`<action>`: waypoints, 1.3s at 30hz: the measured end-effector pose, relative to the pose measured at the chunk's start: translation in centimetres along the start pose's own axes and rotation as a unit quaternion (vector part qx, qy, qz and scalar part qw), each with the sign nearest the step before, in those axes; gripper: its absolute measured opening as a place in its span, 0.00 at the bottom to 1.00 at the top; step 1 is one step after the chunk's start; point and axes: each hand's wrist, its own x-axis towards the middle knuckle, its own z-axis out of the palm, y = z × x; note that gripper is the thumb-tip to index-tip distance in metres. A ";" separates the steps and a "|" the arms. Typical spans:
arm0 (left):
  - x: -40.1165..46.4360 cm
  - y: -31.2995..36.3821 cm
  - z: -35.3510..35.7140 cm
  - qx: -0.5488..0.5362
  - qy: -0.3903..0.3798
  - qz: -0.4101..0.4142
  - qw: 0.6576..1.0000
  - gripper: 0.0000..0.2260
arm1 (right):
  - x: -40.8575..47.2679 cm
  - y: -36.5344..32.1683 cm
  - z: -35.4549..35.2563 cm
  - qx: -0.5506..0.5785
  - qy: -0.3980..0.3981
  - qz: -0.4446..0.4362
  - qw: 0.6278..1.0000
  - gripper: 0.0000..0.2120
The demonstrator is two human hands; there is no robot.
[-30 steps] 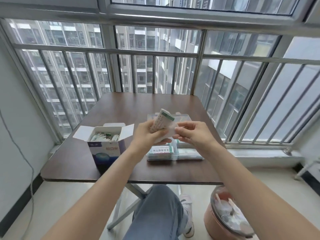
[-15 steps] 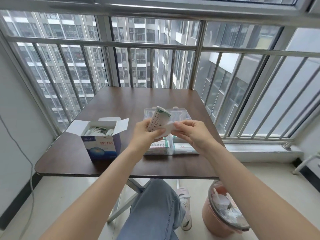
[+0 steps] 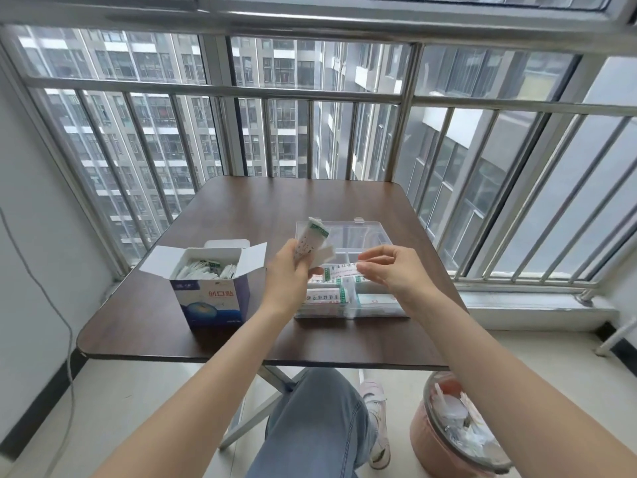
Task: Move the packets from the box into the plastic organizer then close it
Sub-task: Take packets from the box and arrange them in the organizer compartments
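Note:
An open blue-and-white cardboard box (image 3: 210,298) stands on the brown table (image 3: 269,208), with several white packets (image 3: 203,269) inside. To its right lies the clear plastic organizer (image 3: 351,307), lid (image 3: 355,234) flipped back, with packets in its front compartments. My left hand (image 3: 287,270) grips an upright stack of packets (image 3: 310,241) above the organizer's left side. My right hand (image 3: 391,267) pinches a single packet (image 3: 344,267) by its right end and holds it flat over the organizer's middle compartments.
A pink bin (image 3: 455,432) full of paper scraps stands on the floor at the lower right. My knee in jeans (image 3: 310,422) is under the table's front edge. A railing and window bars surround the table's far and right sides. A cable (image 3: 65,326) hangs on the left wall.
My right hand has drawn one packet away from the stack in my left hand and lowered it to the right, over the organizer. The camera has tilted slightly.

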 end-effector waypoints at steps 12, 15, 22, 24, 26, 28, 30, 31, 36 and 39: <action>2.0 -1.5 0.4 0.075 0.104 -0.009 0.992 0.06 | 3.2 0.7 4.3 -0.230 -0.007 -0.079 0.970 0.06; 2.9 -2.1 0.1 0.039 0.097 -0.049 0.993 0.06 | 3.6 1.0 5.1 -0.339 -0.022 -0.134 0.931 0.03; 3.7 -2.9 0.0 -0.052 0.088 -0.088 0.991 0.04 | 3.7 1.2 5.6 -0.458 -0.046 -0.158 0.874 0.05; 3.6 -2.9 -0.1 -0.070 0.079 -0.091 0.990 0.04 | 3.7 0.9 5.6 -0.482 -0.053 -0.156 0.861 0.06; 3.6 -2.8 -0.1 -0.085 0.075 -0.086 0.990 0.04 | 3.8 0.7 5.6 -0.498 -0.057 -0.158 0.851 0.07; 3.5 -2.7 -0.1 -0.110 0.078 -0.082 0.987 0.04 | 3.7 0.6 5.8 -0.494 -0.059 -0.166 0.852 0.07; 3.5 -2.6 -0.2 -0.130 0.082 -0.086 0.984 0.05 | 3.6 0.5 6.0 -0.478 -0.068 -0.179 0.857 0.07; 3.5 -2.5 -0.2 -0.133 0.082 -0.091 0.983 0.05 | 3.5 0.5 6.1 -0.472 -0.077 -0.183 0.859 0.07; 2.8 -2.3 -0.5 -0.118 0.063 -0.104 0.985 0.06 | 3.2 0.8 6.2 -0.460 -0.089 -0.171 0.867 0.08; 2.3 -2.1 -0.5 -0.113 0.041 -0.129 0.984 0.11 | 3.1 0.8 6.2 -0.456 -0.097 -0.169 0.868 0.08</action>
